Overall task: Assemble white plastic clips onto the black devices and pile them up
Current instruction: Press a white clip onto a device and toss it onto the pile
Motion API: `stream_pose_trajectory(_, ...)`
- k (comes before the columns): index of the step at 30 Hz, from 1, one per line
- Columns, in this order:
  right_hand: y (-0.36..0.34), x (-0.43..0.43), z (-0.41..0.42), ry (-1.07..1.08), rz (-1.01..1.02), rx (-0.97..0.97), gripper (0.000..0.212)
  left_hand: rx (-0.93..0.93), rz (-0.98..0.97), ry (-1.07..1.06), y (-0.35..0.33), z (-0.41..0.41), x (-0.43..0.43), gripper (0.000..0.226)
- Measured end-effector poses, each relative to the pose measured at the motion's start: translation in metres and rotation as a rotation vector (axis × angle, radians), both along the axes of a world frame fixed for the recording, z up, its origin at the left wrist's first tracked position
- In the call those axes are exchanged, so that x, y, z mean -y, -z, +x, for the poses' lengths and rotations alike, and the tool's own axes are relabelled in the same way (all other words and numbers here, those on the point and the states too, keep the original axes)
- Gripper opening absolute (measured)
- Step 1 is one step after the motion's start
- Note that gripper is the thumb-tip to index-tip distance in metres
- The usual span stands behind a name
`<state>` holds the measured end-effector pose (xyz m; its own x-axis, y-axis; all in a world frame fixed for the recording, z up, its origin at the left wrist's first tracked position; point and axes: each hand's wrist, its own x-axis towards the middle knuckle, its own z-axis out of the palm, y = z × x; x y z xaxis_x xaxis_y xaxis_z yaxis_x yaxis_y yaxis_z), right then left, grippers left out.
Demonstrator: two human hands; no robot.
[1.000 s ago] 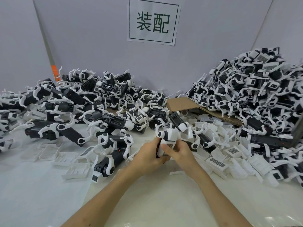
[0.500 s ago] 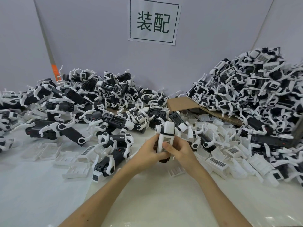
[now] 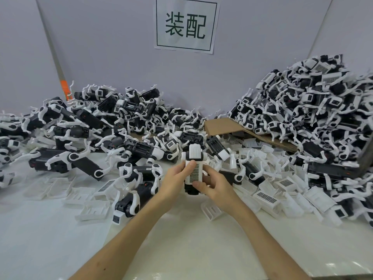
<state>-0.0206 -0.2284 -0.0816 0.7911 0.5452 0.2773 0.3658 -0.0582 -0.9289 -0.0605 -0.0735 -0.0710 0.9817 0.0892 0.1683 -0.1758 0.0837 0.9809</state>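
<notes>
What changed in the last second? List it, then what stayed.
The device in both hands was turned upright, its barcoded white clip now facing the camera. The left hand and right hand kept their grip. The piles and loose clips look unmoved.

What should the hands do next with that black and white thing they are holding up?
Probably press the white clip fully down onto the black device. Both the left hand and the right hand grip it over the table, thumbs on the clip, and black still pokes out below. Once it is seated, it could join the tall pile on the right.
</notes>
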Motion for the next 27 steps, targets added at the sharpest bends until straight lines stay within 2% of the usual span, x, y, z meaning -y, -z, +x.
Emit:
stream_pose_trajectory(7,-0.001,0.001,0.001,0.027,-0.006,0.024,0.049,0.019,-0.017,0.019,0.001,0.0,-0.001,0.03)
stream_pose_trajectory(9,-0.003,0.003,0.001,0.058,-0.01,0.051,0.044,0.051,0.003,0.023,0.001,0.0,0.001,0.027)
stream_pose_trajectory(13,-0.014,0.014,0.004,0.223,0.134,-0.009,0.046,0.03,0.046,-0.034,0.0,-0.001,0.001,0.026)
stream_pose_trajectory(16,-0.02,0.024,0.01,0.336,0.173,0.064,0.05,0.021,0.095,-0.032,-0.002,-0.003,-0.001,0.022)
stream_pose_trajectory(19,-0.031,0.026,0.016,0.241,0.057,0.151,0.048,0.087,0.225,0.037,0.0,-0.006,0.003,0.016)
stream_pose_trajectory(23,-0.058,0.021,0.02,0.013,-0.245,0.114,0.034,0.132,0.417,0.048,0.001,-0.009,0.009,0.03)
stream_pose_trajectory(25,-0.071,0.022,0.019,-0.024,-0.306,0.135,0.035,0.167,0.43,-0.011,0.001,-0.01,0.008,0.036)
stream_pose_trajectory(27,-0.083,0.028,0.018,-0.05,-0.342,0.15,0.032,0.21,0.36,-0.087,-0.001,-0.012,0.008,0.046)
